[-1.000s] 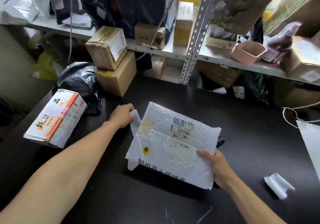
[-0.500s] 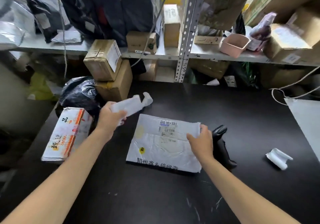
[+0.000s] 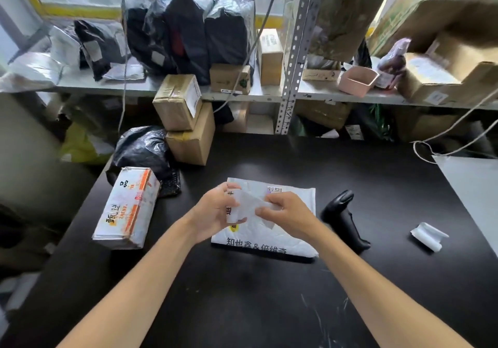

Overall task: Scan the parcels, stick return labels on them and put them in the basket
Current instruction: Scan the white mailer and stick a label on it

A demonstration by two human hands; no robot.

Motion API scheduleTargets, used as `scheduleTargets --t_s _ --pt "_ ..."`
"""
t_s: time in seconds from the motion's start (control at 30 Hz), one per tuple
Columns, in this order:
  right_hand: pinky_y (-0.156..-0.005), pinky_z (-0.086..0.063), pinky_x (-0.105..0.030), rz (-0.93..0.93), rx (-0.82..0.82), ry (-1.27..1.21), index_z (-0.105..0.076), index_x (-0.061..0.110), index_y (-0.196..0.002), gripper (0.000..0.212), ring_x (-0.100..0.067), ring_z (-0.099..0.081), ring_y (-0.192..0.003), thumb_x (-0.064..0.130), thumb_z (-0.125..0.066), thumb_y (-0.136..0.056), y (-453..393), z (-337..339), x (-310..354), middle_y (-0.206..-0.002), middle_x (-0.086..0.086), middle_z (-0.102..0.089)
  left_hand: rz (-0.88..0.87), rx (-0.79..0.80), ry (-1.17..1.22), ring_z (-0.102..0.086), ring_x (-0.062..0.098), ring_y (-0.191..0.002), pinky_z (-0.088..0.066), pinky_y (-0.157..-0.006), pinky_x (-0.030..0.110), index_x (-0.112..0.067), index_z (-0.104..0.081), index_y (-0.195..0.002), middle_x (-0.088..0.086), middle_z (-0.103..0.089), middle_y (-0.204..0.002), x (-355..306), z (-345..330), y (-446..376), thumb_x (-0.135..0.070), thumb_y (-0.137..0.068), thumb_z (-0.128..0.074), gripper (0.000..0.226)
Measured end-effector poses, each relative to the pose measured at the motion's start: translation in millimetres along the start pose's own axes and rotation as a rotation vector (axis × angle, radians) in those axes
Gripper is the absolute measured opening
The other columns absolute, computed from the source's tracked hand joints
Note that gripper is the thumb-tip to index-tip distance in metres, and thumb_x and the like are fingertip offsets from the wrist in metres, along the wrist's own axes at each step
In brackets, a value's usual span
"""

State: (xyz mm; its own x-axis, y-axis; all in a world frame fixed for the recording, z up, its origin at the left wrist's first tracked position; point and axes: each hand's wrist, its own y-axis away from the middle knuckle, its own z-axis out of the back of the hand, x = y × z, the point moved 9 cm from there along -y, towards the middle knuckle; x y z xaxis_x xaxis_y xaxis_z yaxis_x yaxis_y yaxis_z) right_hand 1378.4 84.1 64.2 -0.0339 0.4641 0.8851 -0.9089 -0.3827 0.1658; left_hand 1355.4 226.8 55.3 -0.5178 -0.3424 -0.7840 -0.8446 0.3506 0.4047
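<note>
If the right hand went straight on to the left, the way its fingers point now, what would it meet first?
Probably the left hand: the right hand points at it across the label both pinch above the white parcel. Depth is hard to judge.

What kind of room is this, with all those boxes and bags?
Probably a parcel sorting or returns room. Metal shelves are crammed with taped cardboard boxes and black bags, a handheld scanner lies on the black table, and both hands hold a label over a white parcel.
</note>
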Motion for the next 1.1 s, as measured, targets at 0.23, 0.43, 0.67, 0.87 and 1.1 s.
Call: scheduleTargets --t_s 0.23,0.43,0.67,0.87,1.1 --pt "-0.066 -0.039 -0.026 -0.126 0.227 -0.051 -0.064 0.018 -0.099 0.023 -0.014 -0.052 -0.072 0.025 -0.076 -0.081 10 -16 -11 -0.080 -0.002 -0.063 -0.126 -0.093 -0.407 -0.053 0.022 -0.072 -0.045 -0.067 0.036 -0.017 -0.057 -0.106 0.013 -0.052 -0.085 6 12 5 -0.009 -0.070 -0.083 0.045" --pt "-0.066 -0.036 -0.032 0.006 0.092 -0.151 -0.064 0.013 -0.078 0.014 -0.015 -0.049 -0.069 0.023 -0.069 -0.086 -6 -11 17 -0.073 0.000 -0.060 -0.179 -0.132 -0.390 -0.063 0.021 -0.088 -0.055 -0.065 0.034 -0.030 -0.054 -0.110 0.011 -0.058 -0.108 1 3 6 -0.026 -0.070 -0.082 0.049" --pt "-0.062 -0.038 -0.015 0.061 -0.020 -0.102 -0.071 0.011 -0.082 0.014 0.001 -0.052 -0.063 0.010 -0.064 -0.094 -7 -8 24 -0.070 0.014 -0.062 -0.703 -0.567 -1.004 -0.055 0.005 -0.081 -0.044 -0.075 0.025 -0.021 -0.064 -0.083 -0.011 -0.059 -0.087 -39 3 36 -0.021 -0.082 -0.079 0.015" --pt "-0.069 -0.044 -0.025 0.136 -0.037 0.028 -0.074 0.021 -0.082 0.022 -0.001 -0.055 -0.065 0.005 -0.063 -0.091 -9 -23 33 -0.068 0.019 -0.065 -0.712 -0.540 -1.027 -0.066 0.006 -0.075 -0.052 -0.069 0.020 -0.016 -0.075 -0.088 -0.010 -0.071 -0.080 -41 2 42 -0.022 -0.084 -0.080 0.009" --pt "-0.061 -0.038 -0.017 0.145 -0.022 0.205 -0.077 0.015 -0.090 0.021 0.000 -0.053 -0.061 0.007 -0.058 -0.092 -11 -53 50 -0.060 0.020 -0.060 -0.878 -0.529 -1.439 -0.064 0.014 -0.068 -0.054 -0.057 0.036 -0.018 -0.075 -0.083 -0.007 -0.069 -0.076 -50 11 63 -0.035 -0.088 -0.055 0.027"
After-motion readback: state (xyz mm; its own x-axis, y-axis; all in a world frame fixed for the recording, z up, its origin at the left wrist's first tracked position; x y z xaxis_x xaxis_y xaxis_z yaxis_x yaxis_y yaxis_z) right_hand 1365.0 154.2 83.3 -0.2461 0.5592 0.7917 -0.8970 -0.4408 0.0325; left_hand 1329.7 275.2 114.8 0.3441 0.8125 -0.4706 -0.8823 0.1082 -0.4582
